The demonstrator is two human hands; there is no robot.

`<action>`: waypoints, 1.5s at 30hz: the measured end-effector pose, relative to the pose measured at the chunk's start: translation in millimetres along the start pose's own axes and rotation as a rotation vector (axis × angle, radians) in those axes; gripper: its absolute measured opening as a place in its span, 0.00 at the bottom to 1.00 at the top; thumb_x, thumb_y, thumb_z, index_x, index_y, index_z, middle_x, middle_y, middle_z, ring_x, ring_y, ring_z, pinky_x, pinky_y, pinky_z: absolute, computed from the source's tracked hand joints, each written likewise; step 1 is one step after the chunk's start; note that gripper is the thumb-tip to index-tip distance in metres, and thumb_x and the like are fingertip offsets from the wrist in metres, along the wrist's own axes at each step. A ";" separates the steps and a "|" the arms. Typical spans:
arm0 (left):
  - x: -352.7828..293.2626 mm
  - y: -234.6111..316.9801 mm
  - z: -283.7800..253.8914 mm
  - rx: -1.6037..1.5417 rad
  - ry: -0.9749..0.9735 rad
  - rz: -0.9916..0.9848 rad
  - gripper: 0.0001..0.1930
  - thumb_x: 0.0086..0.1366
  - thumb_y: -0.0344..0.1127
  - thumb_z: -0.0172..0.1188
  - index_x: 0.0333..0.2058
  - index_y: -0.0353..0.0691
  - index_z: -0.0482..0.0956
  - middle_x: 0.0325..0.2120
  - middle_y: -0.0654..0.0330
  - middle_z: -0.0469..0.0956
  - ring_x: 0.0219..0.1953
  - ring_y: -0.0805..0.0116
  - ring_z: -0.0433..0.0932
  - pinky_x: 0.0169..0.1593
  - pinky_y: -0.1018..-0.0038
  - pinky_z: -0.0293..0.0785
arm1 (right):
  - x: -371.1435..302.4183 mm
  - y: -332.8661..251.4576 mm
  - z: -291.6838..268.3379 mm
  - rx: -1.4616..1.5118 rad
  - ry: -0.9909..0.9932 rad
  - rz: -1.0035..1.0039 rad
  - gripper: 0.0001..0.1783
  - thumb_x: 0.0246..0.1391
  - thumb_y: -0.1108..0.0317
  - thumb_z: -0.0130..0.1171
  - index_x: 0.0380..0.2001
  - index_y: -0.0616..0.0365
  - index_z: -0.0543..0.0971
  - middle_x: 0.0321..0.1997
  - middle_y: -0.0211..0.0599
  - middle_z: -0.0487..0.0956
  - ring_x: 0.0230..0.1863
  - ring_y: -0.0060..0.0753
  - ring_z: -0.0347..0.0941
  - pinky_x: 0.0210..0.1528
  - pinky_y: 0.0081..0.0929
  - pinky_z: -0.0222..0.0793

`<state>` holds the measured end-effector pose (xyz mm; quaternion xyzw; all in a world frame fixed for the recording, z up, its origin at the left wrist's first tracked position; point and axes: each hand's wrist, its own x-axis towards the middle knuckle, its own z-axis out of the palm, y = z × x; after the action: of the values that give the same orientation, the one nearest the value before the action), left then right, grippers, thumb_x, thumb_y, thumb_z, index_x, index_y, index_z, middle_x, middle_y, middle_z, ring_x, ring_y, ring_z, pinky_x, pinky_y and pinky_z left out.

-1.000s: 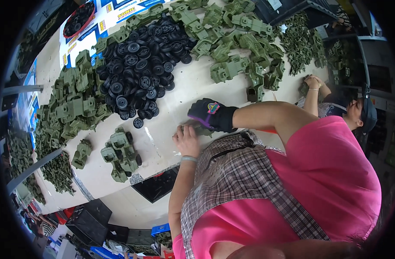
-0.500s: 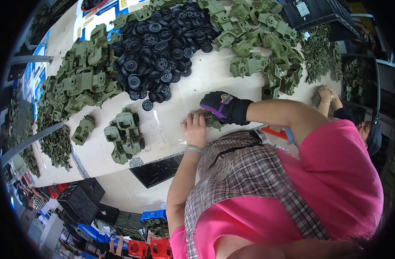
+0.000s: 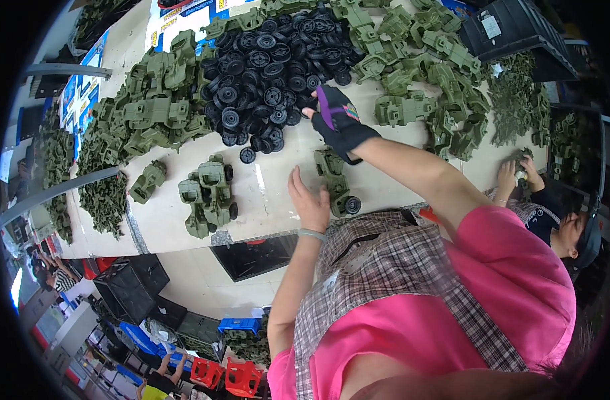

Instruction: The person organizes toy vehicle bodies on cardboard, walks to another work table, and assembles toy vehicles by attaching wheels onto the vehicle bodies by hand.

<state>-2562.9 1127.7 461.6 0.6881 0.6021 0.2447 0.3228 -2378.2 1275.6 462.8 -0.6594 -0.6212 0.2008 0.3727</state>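
Observation:
A green toy vehicle body [image 3: 332,172] lies on the table in front of me, with a black wheel [image 3: 352,205] at its near end. Beside it my bare left hand [image 3: 310,208] rests with fingers stretched and apart, the thumb close against the body. My right hand [image 3: 340,121], in a black and purple glove with bare fingertips, is over the near right edge of a heap of black toy wheels [image 3: 260,60]. Its thumb and a fingertip stand apart, and I see nothing held between them; the other fingers are partly hidden.
Two joined green vehicles with wheels [image 3: 208,197] and a loose green part [image 3: 148,182] lie to the left. Green bodies are heaped at left [image 3: 157,113] and right [image 3: 445,87]. Beyond the right heap stands a dark bin [image 3: 518,33]; another person's hands [image 3: 518,175] work below it.
My right hand has left the green body and moved up to the wheel heap. The left hand has loosened its fingers beside the body, whose near-end wheel is now visible.

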 end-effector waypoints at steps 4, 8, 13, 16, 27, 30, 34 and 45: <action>-16.4 18.5 18.2 -0.174 0.005 -0.217 0.50 0.59 0.43 0.75 0.71 0.30 0.54 0.63 0.36 0.65 0.65 0.37 0.67 0.67 0.51 0.66 | 8.2 -0.2 5.6 0.042 -0.035 -0.018 0.17 0.58 0.65 0.67 0.46 0.60 0.75 0.43 0.49 0.78 0.47 0.56 0.75 0.49 0.45 0.72; -14.7 18.2 31.1 -0.121 -0.075 -0.259 0.57 0.55 0.43 0.78 0.74 0.37 0.47 0.58 0.38 0.69 0.59 0.39 0.74 0.60 0.52 0.74 | -3.9 -3.7 -23.7 -0.007 -0.110 -0.193 0.14 0.53 0.69 0.67 0.40 0.59 0.75 0.39 0.47 0.78 0.45 0.57 0.74 0.46 0.47 0.70; -13.7 5.3 33.9 -0.172 -0.125 -0.267 0.56 0.56 0.39 0.75 0.74 0.42 0.44 0.44 0.42 0.82 0.45 0.41 0.83 0.51 0.56 0.79 | -74.8 17.0 -92.7 -0.226 -0.378 -0.202 0.18 0.48 0.69 0.65 0.45 0.55 0.78 0.45 0.50 0.79 0.50 0.59 0.75 0.55 0.51 0.70; -17.6 12.7 21.6 -0.211 -0.163 -0.355 0.52 0.54 0.38 0.75 0.72 0.41 0.51 0.46 0.41 0.83 0.48 0.38 0.83 0.53 0.53 0.79 | -106.9 33.3 -107.1 -0.367 -0.455 -0.217 0.20 0.46 0.68 0.66 0.45 0.54 0.78 0.47 0.50 0.79 0.52 0.57 0.75 0.56 0.51 0.71; -16.2 16.2 56.9 -0.117 -0.264 -0.234 0.56 0.57 0.47 0.73 0.75 0.43 0.45 0.52 0.38 0.80 0.53 0.37 0.81 0.57 0.51 0.76 | -111.6 34.0 -122.4 -0.201 -0.447 -0.054 0.19 0.45 0.69 0.67 0.43 0.56 0.77 0.42 0.47 0.79 0.49 0.57 0.74 0.53 0.48 0.72; -17.1 18.1 56.0 -0.116 -0.278 -0.234 0.56 0.57 0.47 0.73 0.76 0.44 0.44 0.52 0.36 0.80 0.53 0.35 0.81 0.57 0.51 0.76 | -115.2 18.3 -131.1 -0.061 -0.376 -0.094 0.25 0.46 0.65 0.69 0.50 0.57 0.78 0.46 0.46 0.79 0.51 0.56 0.74 0.54 0.48 0.72; -14.1 20.3 54.6 -0.084 -0.323 -0.214 0.57 0.58 0.47 0.71 0.75 0.41 0.40 0.52 0.38 0.80 0.53 0.37 0.81 0.56 0.53 0.77 | -103.9 13.5 -108.2 -0.098 -0.490 -0.333 0.31 0.50 0.63 0.71 0.58 0.55 0.78 0.54 0.44 0.79 0.55 0.53 0.76 0.58 0.44 0.73; -15.1 19.8 55.3 -0.075 -0.311 -0.234 0.57 0.56 0.49 0.72 0.76 0.42 0.44 0.52 0.36 0.80 0.53 0.37 0.81 0.55 0.53 0.79 | -103.6 13.1 -104.7 -0.230 -0.639 -0.359 0.32 0.48 0.55 0.71 0.58 0.49 0.81 0.51 0.44 0.81 0.55 0.50 0.77 0.58 0.45 0.74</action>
<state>-2511.9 1103.1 439.8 0.6305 0.6113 0.1186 0.4634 -2308.6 1150.4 499.7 -0.4818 -0.8302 0.2567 0.1129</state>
